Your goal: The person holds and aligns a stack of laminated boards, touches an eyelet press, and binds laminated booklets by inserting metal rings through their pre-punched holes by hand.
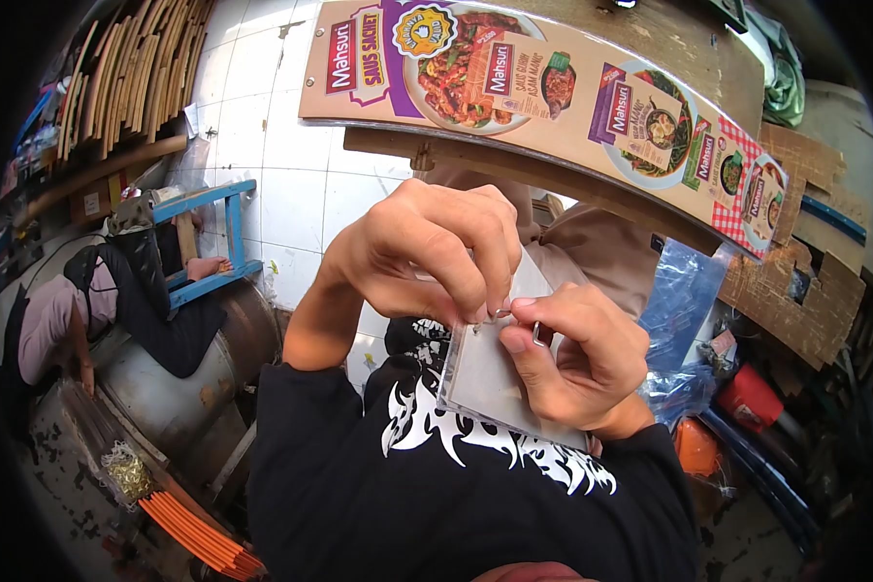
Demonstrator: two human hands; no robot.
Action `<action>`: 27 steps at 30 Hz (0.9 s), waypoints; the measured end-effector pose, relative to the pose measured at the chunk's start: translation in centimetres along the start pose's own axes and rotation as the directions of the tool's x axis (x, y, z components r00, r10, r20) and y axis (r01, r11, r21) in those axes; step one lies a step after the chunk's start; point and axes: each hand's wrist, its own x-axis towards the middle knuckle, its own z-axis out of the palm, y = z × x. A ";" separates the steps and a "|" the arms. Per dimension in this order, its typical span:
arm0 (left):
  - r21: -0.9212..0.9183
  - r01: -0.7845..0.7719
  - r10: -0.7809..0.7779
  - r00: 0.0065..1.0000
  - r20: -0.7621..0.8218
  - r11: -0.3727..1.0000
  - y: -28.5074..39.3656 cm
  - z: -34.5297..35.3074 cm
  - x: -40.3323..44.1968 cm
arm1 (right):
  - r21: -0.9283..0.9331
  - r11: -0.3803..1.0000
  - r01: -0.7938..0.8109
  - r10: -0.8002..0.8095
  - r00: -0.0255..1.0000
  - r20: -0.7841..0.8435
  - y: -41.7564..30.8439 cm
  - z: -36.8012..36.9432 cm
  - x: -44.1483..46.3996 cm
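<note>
My left hand (432, 247) is closed in a pinch, its thumb and fingertips meeting at the corner of a grey board (485, 373). Between the fingers of my right hand (587, 354) is a small bent metal hook (537, 334); thumb and index finger press together on it. A short metal piece shows where the fingertips of both hands meet, beside a small hole in the board. Clear plastic edges the board, which is tilted close to my black shirt. My fingers hide part of the metal and the board's upper corner.
A long printed sauce sign (553, 107) lies on the wooden bench (388, 145) ahead. At left are a blue frame (233, 228), a metal cylinder (170, 388), orange strips (199, 533) and another person's arm (76, 339). Plastic sheeting (684, 301) hangs at right.
</note>
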 end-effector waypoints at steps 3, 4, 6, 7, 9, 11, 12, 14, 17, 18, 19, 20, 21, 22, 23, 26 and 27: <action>-0.005 0.002 -0.002 0.999 -0.046 1.000 -0.1 0.4 -0.1 | -0.020 1.000 0.008 -0.008 1.000 -0.002 -0.2 0.0 0.1; -0.011 0.004 -0.004 0.997 -0.076 1.000 -0.2 0.6 -0.1 | -0.026 1.000 0.009 -0.009 1.000 -0.011 -0.2 0.1 0.2; -0.017 -0.001 0.000 0.995 -0.097 1.000 -0.3 0.8 -0.1 | -0.041 0.999 0.009 -0.009 1.000 -0.008 -0.3 -0.1 0.2; -0.023 -0.006 0.003 0.993 -0.116 1.000 -0.4 0.8 0.0 | -0.055 0.998 0.009 -0.009 1.000 -0.007 -0.3 -0.1 0.2; -0.019 -0.015 0.013 0.992 -0.123 1.000 -0.5 0.9 -0.1 | -0.047 0.999 0.010 -0.010 1.000 -0.004 -0.3 -0.1 0.3; -0.015 -0.022 0.020 0.991 -0.133 1.000 -0.5 0.9 0.0 | -0.036 0.999 0.010 -0.010 1.000 -0.001 -0.2 0.0 0.3; -0.014 -0.025 0.023 0.992 -0.125 1.000 -0.5 0.9 0.1 | -0.036 0.999 0.014 -0.015 1.000 -0.006 -0.2 0.0 0.4; -0.015 -0.026 0.024 0.993 -0.119 1.000 -0.7 0.8 0.1 | -0.035 0.999 0.016 -0.017 1.000 -0.009 -0.3 0.0 0.4; 0.010 -0.078 0.078 0.992 -0.098 0.997 -1.0 0.7 0.1 | -0.034 0.999 -0.006 0.005 1.000 -0.010 -0.3 0.0 0.3; 0.009 -0.074 0.074 0.993 -0.089 0.997 -1.0 0.7 0.1 | -0.037 0.999 0.002 -0.002 1.000 -0.006 -0.3 -0.1 0.3; 0.009 -0.070 0.071 0.994 -0.079 0.997 -0.9 0.7 0.2 | -0.040 0.999 0.010 -0.010 1.000 -0.002 -0.2 -0.1 0.3; 0.009 -0.071 0.071 0.994 -0.080 0.997 -0.8 0.7 0.2 | -0.040 0.999 0.010 -0.010 1.000 -0.001 -0.2 -0.1 0.3; 0.007 -0.048 0.048 0.995 -0.082 0.999 -0.6 0.7 0.3 | -0.034 0.999 0.011 -0.011 1.000 0.008 -0.2 -0.1 0.3; 0.005 -0.025 0.025 0.996 -0.084 1.000 -0.6 0.8 0.3 | -0.028 1.000 0.013 -0.012 1.000 0.017 -0.2 -0.1 0.3; 0.004 -0.025 0.025 0.996 -0.087 1.000 -0.6 0.8 0.2 | -0.029 1.000 0.011 -0.011 1.000 0.018 -0.2 -0.2 0.3; -0.010 -0.016 0.015 0.995 -0.095 1.000 -0.8 0.6 0.0 | 0.004 1.000 0.016 -0.016 0.998 0.054 -0.2 -0.3 0.1; -0.013 -0.019 0.018 0.996 -0.093 1.000 -0.9 0.6 0.0 | -0.004 1.000 0.003 -0.003 0.999 0.042 -0.3 -0.3 0.1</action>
